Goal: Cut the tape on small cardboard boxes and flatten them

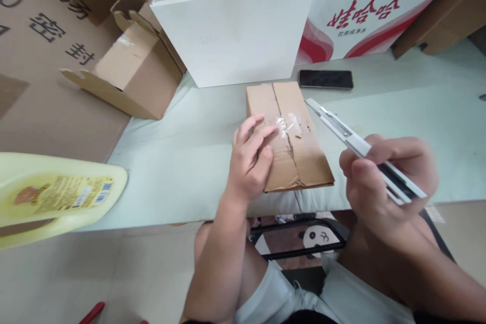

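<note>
A small brown cardboard box lies in front of me on the pale green surface. A seam runs down its top, with clear tape and torn bits around the middle. My left hand rests on the box's left side, fingers spread over the top near the tape. To the right of the box, my right hand grips a white utility knife. The knife's tip points up and left, close to the box's right upper edge; I cannot tell whether it touches.
A dark phone lies behind the box. White cartons stand along the back. At left are an open cardboard box, a large brown carton and a yellow bottle. The front edge of the green cloth runs above my lap.
</note>
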`<state>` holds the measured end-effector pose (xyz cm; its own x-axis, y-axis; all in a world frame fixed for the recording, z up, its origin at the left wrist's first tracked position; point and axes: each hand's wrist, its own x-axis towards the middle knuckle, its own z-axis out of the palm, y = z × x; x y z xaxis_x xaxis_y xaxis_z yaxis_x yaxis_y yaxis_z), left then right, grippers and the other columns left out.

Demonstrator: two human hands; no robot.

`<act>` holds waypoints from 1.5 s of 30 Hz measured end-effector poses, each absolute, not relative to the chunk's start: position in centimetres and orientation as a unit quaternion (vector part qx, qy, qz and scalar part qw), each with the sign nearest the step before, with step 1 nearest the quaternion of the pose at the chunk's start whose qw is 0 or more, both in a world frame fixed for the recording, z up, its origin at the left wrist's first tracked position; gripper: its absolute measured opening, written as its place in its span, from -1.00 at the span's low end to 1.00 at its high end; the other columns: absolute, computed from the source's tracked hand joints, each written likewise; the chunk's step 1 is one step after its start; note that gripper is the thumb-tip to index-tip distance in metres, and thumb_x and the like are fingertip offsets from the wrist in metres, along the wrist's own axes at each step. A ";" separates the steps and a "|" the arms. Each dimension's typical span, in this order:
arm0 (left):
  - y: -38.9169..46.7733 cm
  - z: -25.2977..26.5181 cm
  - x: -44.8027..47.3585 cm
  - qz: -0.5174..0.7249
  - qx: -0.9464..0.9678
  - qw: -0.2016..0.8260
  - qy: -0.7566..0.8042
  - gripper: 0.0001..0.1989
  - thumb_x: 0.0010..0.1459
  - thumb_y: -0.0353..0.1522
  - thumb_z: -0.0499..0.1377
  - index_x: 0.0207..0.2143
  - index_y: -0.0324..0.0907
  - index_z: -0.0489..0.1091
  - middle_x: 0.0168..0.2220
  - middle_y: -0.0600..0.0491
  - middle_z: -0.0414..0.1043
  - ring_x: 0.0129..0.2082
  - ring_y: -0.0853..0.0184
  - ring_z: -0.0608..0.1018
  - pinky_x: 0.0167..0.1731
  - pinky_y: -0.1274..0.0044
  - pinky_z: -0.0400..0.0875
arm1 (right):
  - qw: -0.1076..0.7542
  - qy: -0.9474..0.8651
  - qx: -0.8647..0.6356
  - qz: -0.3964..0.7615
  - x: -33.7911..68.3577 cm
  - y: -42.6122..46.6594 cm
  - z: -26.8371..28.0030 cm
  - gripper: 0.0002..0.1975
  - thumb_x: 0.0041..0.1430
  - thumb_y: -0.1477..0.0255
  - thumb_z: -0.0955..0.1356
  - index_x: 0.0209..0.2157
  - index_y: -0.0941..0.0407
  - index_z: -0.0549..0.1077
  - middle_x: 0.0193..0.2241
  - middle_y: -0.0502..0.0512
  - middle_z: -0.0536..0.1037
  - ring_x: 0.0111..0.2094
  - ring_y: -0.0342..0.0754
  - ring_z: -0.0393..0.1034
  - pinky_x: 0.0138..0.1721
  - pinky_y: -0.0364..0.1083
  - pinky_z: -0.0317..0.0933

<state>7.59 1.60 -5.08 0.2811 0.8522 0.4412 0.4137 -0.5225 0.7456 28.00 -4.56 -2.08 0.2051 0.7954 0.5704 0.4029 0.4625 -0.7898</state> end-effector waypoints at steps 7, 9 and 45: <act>1.4 -5.0 8.0 0.431 0.753 0.265 0.421 -0.64 0.42 -0.15 -0.01 0.09 -0.06 0.44 0.31 -0.11 0.28 0.35 0.07 0.33 0.35 0.17 0.19 | 0.505 -0.671 -0.522 0.151 26.8 -5.2 -1.3 -0.81 0.29 0.41 0.39 -0.07 -0.04 0.43 -0.44 -0.02 0.51 -0.52 -0.08 0.39 -0.49 -0.05 0.29; 1.4 -5.0 8.0 0.435 0.753 0.265 0.416 -0.65 0.42 -0.18 0.00 0.09 -0.08 0.44 0.31 -0.13 0.28 0.35 0.09 0.33 0.36 0.19 0.19 | 0.489 -0.686 -0.527 0.113 26.6 -5.0 -1.3 -0.84 0.27 0.44 0.38 -0.12 -0.03 0.44 -0.45 -0.03 0.51 -0.52 -0.10 0.38 -0.49 -0.07 0.27; 1.4 -5.0 7.9 0.410 0.761 0.269 0.425 -0.52 0.43 -0.05 -0.07 0.11 -0.04 0.49 0.30 -0.10 0.26 0.35 0.08 0.32 0.36 0.17 0.19 | 0.462 -0.726 -0.506 0.059 25.7 -4.4 -0.6 -0.90 0.21 0.53 0.32 -0.27 0.03 0.34 -0.62 -0.16 0.36 -0.69 -0.24 0.21 -0.65 -0.20 0.09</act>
